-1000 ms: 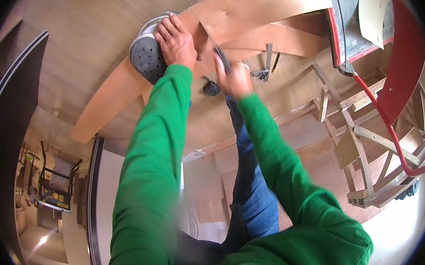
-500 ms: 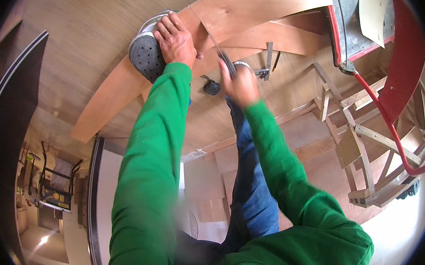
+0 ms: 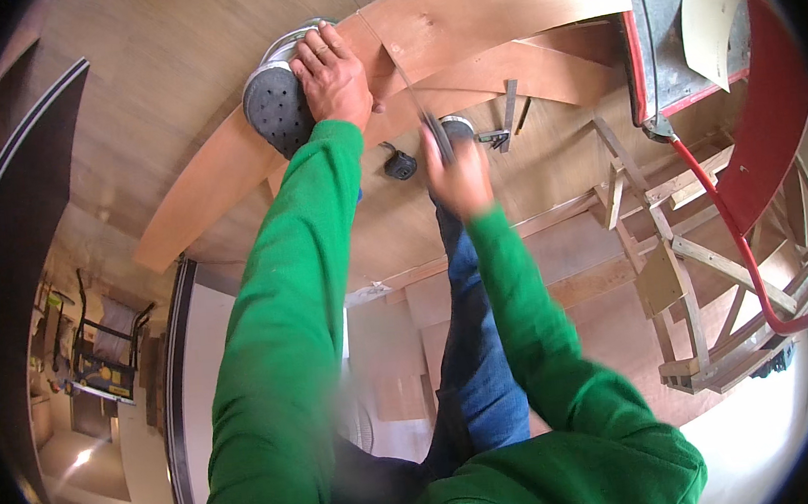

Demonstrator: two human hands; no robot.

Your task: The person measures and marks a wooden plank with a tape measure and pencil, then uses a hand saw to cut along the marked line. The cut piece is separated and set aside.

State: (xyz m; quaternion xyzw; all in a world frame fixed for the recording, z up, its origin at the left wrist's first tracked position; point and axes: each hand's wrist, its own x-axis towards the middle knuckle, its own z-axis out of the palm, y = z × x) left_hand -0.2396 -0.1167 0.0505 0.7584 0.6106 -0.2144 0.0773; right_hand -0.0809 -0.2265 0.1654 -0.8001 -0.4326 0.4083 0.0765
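My left hand (image 3: 336,88) lies with bent fingers slightly apart over the inner side of my grey, perforated shoe (image 3: 274,107) and the curved plywood strip (image 3: 449,19) beside it. My right hand (image 3: 459,173) is closed round the dark handle of a long, thin-bladed saw (image 3: 406,74), slightly blurred; its blade crosses the plywood strip. My other shoe (image 3: 455,128) shows behind that hand. Nearby lie a black tape measure (image 3: 401,166), a metal square (image 3: 509,114) and a thin dark stick, perhaps a pencil (image 3: 524,117).
A red-framed wheelbarrow (image 3: 755,115) stands at right, beside a wooden lattice frame (image 3: 668,280). A dark panel (image 3: 15,185) rises at left, with a black-and-yellow tool stand (image 3: 111,352) farther off. More plywood pieces (image 3: 551,73) lie under the curved strip.
My right hand and sleeve have moved down and slightly right, drawing the saw back. My left hand stays in nearly the same place.
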